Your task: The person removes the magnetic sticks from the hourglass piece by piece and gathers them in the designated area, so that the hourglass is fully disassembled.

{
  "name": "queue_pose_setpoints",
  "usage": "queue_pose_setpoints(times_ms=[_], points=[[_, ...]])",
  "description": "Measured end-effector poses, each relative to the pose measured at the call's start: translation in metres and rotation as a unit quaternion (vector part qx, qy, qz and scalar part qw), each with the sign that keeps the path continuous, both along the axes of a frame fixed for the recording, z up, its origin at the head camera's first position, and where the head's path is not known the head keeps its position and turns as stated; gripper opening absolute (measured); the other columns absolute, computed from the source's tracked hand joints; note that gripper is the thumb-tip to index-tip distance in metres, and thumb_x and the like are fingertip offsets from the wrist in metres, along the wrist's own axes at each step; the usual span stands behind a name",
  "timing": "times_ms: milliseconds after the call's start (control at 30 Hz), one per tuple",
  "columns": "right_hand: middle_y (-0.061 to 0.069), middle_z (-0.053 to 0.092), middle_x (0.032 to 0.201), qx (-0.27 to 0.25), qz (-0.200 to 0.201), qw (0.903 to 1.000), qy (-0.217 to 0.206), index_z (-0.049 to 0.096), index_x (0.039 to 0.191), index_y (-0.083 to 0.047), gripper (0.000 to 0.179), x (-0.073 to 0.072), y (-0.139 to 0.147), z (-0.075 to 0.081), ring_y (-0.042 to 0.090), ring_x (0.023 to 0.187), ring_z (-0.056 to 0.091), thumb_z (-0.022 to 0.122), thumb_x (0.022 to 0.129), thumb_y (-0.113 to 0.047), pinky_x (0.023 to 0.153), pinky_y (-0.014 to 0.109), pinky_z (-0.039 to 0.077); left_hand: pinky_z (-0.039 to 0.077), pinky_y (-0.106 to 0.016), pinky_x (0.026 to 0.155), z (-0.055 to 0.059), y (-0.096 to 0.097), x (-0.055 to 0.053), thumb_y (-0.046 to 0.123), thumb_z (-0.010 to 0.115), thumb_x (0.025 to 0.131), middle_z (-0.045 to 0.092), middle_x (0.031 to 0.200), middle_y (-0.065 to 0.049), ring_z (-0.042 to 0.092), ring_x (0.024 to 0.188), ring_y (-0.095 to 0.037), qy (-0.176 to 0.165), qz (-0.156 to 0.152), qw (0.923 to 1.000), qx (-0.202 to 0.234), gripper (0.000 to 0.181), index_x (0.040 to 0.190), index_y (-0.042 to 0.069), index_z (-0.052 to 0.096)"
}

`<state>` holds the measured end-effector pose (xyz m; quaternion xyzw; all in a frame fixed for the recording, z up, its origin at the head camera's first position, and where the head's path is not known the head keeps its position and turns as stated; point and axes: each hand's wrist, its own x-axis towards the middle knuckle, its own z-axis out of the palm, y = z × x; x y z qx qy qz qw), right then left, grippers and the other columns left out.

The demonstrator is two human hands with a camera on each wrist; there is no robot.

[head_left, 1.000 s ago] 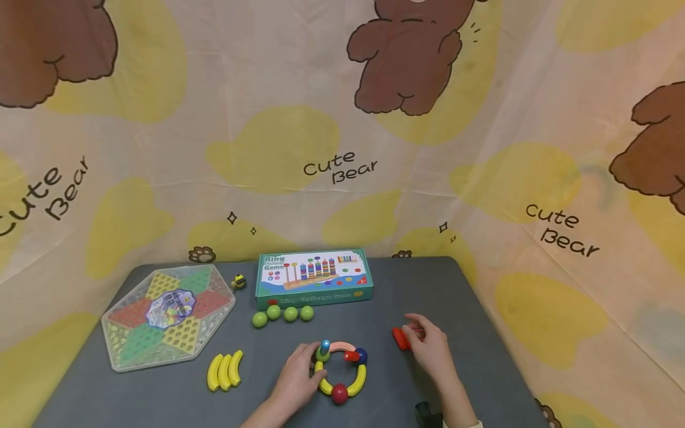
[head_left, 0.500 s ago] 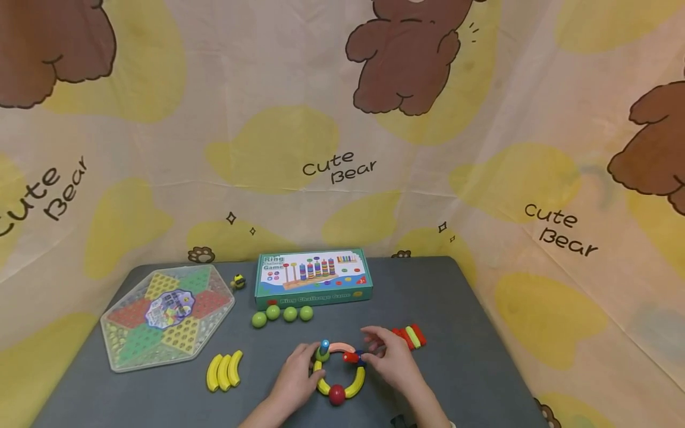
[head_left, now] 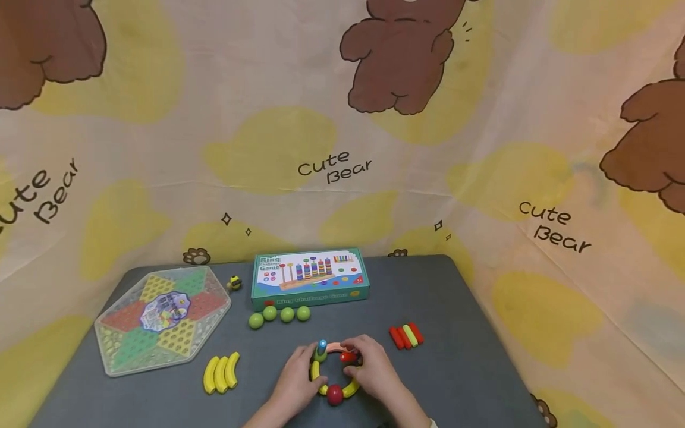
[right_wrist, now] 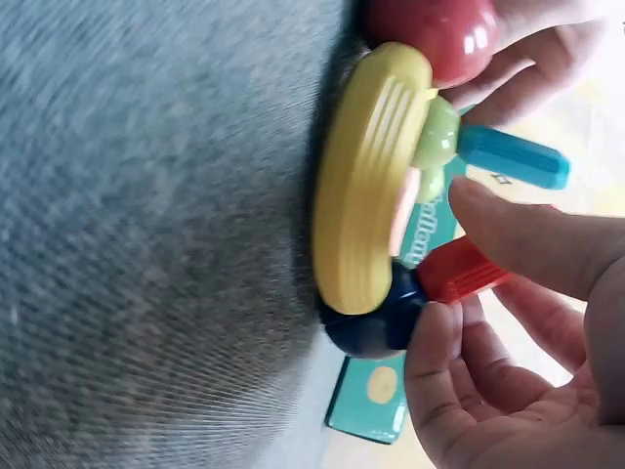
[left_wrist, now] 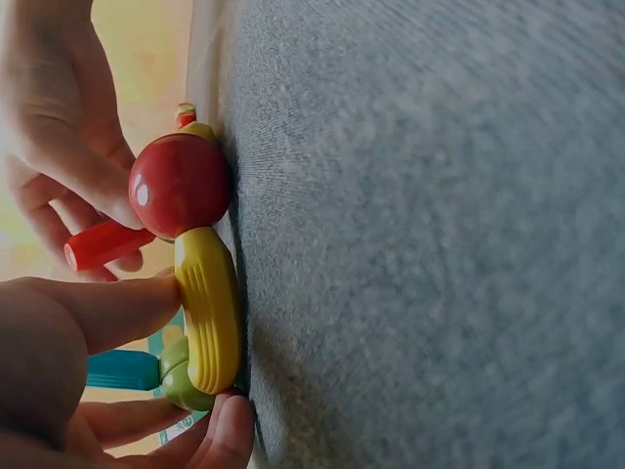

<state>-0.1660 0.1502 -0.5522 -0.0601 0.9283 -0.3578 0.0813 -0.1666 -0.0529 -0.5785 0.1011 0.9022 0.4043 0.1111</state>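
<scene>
A toy ring of curved rods and balls lies on the grey table in the head view. Its red ball (head_left: 335,395) is nearest, between two yellow curved rods (left_wrist: 210,308); a pink curved rod (head_left: 335,346) is at the back. A blue rod (head_left: 322,345) stands up from the green ball (right_wrist: 437,132). My left hand (head_left: 296,378) grips the ring's left side, thumb on the yellow rod, fingers by the green ball. My right hand (head_left: 376,370) straddles the red rod (right_wrist: 454,272), thumb and fingers apart, with a fingertip at the dark blue ball (right_wrist: 376,318).
Short red and light green rods (head_left: 407,336) lie to the right. Several yellow curved rods (head_left: 220,373) lie left, green balls (head_left: 287,315) behind. A green game box (head_left: 310,278), a small bee toy (head_left: 234,283) and a hexagonal board case (head_left: 163,321) stand farther back.
My right hand has left the short rods on the right and moved left to the ring's right side. My left hand keeps its place on the ring.
</scene>
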Motion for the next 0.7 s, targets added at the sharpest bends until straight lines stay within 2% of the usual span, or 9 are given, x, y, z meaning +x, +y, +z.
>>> queue_pose_setpoints(times_ms=[167,367,567,700], points=[[-0.008,0.062,0.094,-0.008,0.004,0.9999,0.015,0.076,0.101,-0.018,0.020,-0.0026,0.0016,-0.0040,0.010,0.081,0.055,0.083,0.083,-0.013,0.071,0.025,0.052,0.049,-0.058,0.097,0.0025,0.0007,-0.0003,0.017,0.086,0.080,0.057,0.128,-0.020,0.057,0.120,-0.041,-0.007,0.005,0.9999,-0.011,0.071,0.140,-0.002,0.053],[-0.005,0.064,0.089,-0.002,-0.010,0.9997,0.021,0.075,0.108,-0.009,0.025,-0.0041,0.0025,-0.0023,0.009,0.075,0.053,0.081,0.085,-0.018,0.064,0.022,0.050,0.048,-0.058,0.099,0.0049,0.0057,0.0007,0.011,0.084,0.080,0.059,0.126,-0.020,0.056,0.120,-0.042,0.009,0.015,0.9997,-0.018,0.068,0.139,-0.003,0.054],[-0.002,0.070,0.094,-0.039,-0.022,0.9988,0.022,0.073,0.112,-0.006,0.030,-0.0022,-0.0033,-0.0022,0.009,0.076,0.059,0.078,0.089,-0.023,0.068,0.025,0.056,0.049,-0.056,0.097,0.0040,0.0071,0.0023,0.008,0.083,0.080,0.059,0.123,-0.018,0.057,0.117,-0.040,0.026,0.025,0.9992,-0.018,0.065,0.138,-0.002,0.056],[-0.002,0.073,0.098,-0.067,-0.039,0.9962,0.040,0.070,0.116,-0.007,0.031,-0.0015,-0.0018,-0.0031,0.008,0.081,0.066,0.075,0.091,-0.025,0.074,0.028,0.059,0.050,-0.056,0.095,0.0017,0.0049,0.0020,0.010,0.083,0.081,0.061,0.121,-0.017,0.060,0.114,-0.039,0.038,0.036,0.9982,-0.030,0.063,0.138,0.000,0.057]])
